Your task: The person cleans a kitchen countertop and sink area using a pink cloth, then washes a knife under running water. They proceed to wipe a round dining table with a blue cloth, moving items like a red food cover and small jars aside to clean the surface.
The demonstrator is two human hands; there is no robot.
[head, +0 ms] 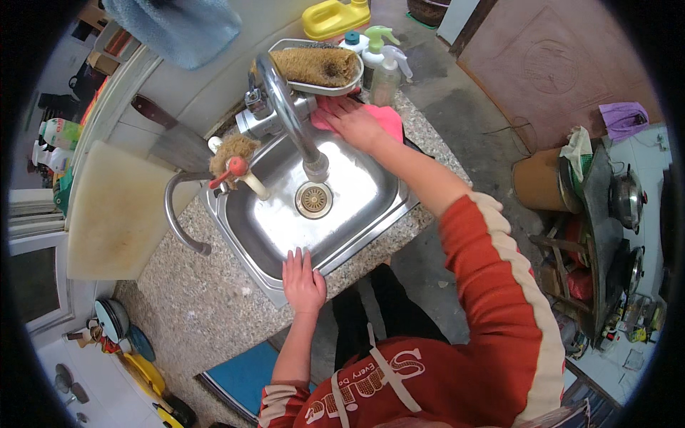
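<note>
My right hand (350, 122) lies spread on a pink cloth (386, 117), pressing it to the back right corner of the steel sink (342, 235), beside the faucet's chrome body. My left hand (304, 283) rests palm down on the sink's front left rim, with its fingers over the basin and nothing in it. The tall curved chrome faucet (289, 117) reaches over the basin, its spout above the drain strainer (314, 199). Left of it stands a tap with a red handle (237, 166), with brown scrubbing fibre around it.
A white tray (342, 91) with a brown loofah-like roll (316, 65), spray bottles (384, 80) and a yellow jug (334, 20) stand behind the sink. At left, a cutting board (115, 214) and a cleaver (176, 136) lean against the wall, near a thin curved spout (174, 214).
</note>
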